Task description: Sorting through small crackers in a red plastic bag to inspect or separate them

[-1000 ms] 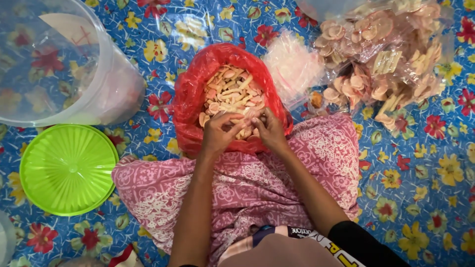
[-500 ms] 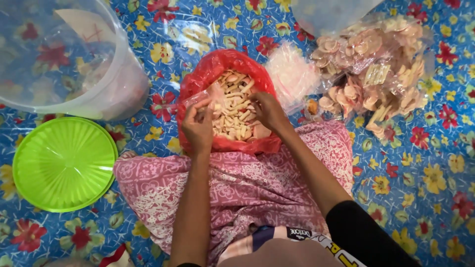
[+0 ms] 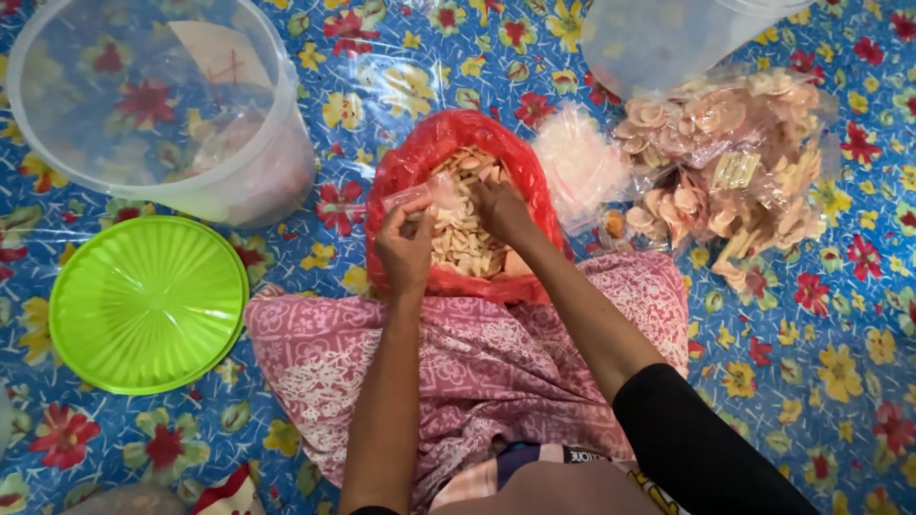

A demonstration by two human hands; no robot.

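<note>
Bag (image 3: 420,162) of crackers (image 3: 458,234) ahead on lap cloth (image 3: 477,353), both hands (left (image 3: 405,250), right (image 3: 503,208)) inside; lid (image 3: 143,305) and tub (image 3: 153,105) left, packets (image 3: 735,162) right.

Around the red bag (image 3: 458,153), bare floral mat (image 3: 840,381) lies open at four o'clock. A clear bucket (image 3: 162,105) blocks ten o'clock, a green lid (image 3: 148,300) eight, and packed cracker bags (image 3: 725,162) crowd two, just beside it.
</note>
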